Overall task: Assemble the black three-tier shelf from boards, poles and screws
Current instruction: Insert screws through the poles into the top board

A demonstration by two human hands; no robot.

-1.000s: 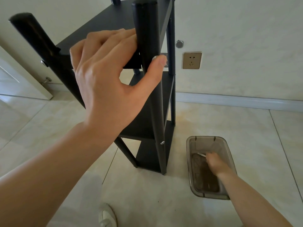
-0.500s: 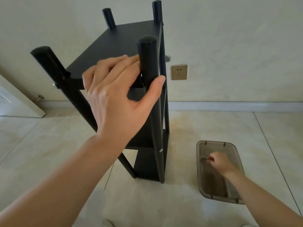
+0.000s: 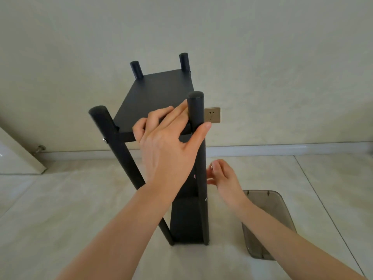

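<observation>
Now the black shelf (image 3: 161, 98) stands upright on the floor (image 3: 60, 209), left hand (image 3: 167, 146) grasping its near pole (image 3: 198, 138); the right hand (image 3: 224, 178), fingers curled pinching something small, has left the bin (image 3: 278, 209) and risen beside that pole.

My left hand (image 3: 167, 150) grips the near right pole (image 3: 198, 150) of the black shelf (image 3: 159, 98), fingers (image 3: 173, 116) on the top board, thumb round the pole. My right hand (image 3: 224, 178) is beside that pole lower down, pinching something small, can't tell what. Grey bin (image 3: 282, 207) sits on the floor (image 3: 60, 209), right of the shelf.
</observation>
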